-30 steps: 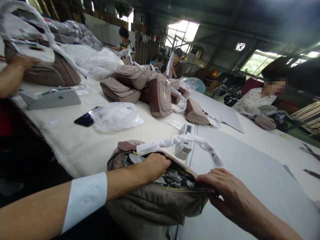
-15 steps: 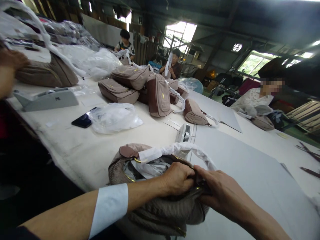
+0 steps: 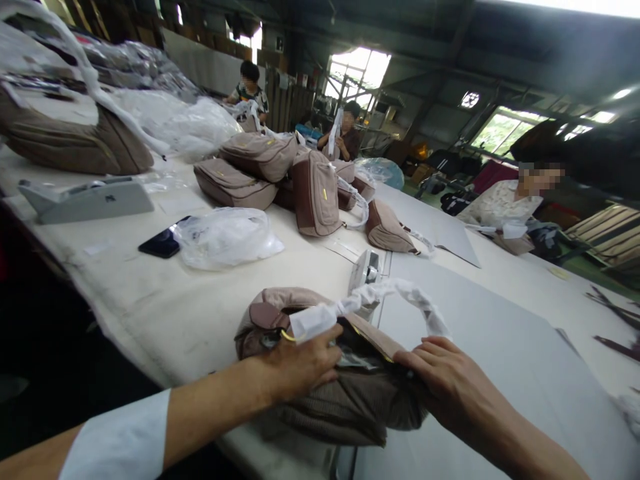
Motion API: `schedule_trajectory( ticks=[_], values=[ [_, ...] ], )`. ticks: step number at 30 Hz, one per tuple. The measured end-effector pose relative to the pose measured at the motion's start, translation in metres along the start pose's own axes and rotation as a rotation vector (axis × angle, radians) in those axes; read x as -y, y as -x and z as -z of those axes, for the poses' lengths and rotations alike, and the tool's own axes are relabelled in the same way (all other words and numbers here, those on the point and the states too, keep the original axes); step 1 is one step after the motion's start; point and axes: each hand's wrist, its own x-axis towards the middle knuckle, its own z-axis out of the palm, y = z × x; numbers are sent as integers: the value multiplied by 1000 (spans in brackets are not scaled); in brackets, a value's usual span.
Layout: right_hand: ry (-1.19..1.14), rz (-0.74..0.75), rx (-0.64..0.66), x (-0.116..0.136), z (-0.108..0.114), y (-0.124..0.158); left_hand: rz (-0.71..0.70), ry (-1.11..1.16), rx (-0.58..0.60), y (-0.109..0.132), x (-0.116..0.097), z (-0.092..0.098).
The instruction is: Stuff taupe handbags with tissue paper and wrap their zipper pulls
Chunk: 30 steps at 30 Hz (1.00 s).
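Note:
A taupe ribbed handbag (image 3: 345, 413) lies in front of me on the table edge, its brass zipper open. Pale packing shows inside the dark opening. White paper wraps its strap (image 3: 400, 288), which arches over the top. My left hand (image 3: 305, 363) is closed at the left part of the mouth, beside the gold ring, with its fingers curled over the near edge; some fingertips are hidden. At the right end of the zipper, my right hand (image 3: 445, 373) grips the bag's corner, thumb on the rim.
Several similar handbags (image 3: 317, 193) are piled mid-table. A phone (image 3: 165, 239) lies beside a clear plastic bag (image 3: 227, 237). Grey tape dispensers (image 3: 95, 200) stand at left and behind my bag. Grey board (image 3: 480, 347) covers the right side. Several people sit beyond.
My left hand has come out of the bag's middle and moved left to the ring end. The right hand stays on the right corner. The co-worker's hand at far left is gone from view.

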Motion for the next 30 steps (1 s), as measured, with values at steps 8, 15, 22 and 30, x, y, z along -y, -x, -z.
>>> schedule_trajectory(
  ticks=[8, 15, 22, 30],
  values=[
    [10, 5, -99, 3, -3, 9, 1, 200, -188, -20, -36, 14],
    [17, -61, -144, 7, 2, 18, 63, 609, -215, -66, -69, -7],
    [121, -248, -166, 19, 19, 26, 72, 849, -181, -64, -65, 10],
    [135, -155, -183, 17, 17, 26, 280, 1186, 227, -72, -62, 9]
  ],
)
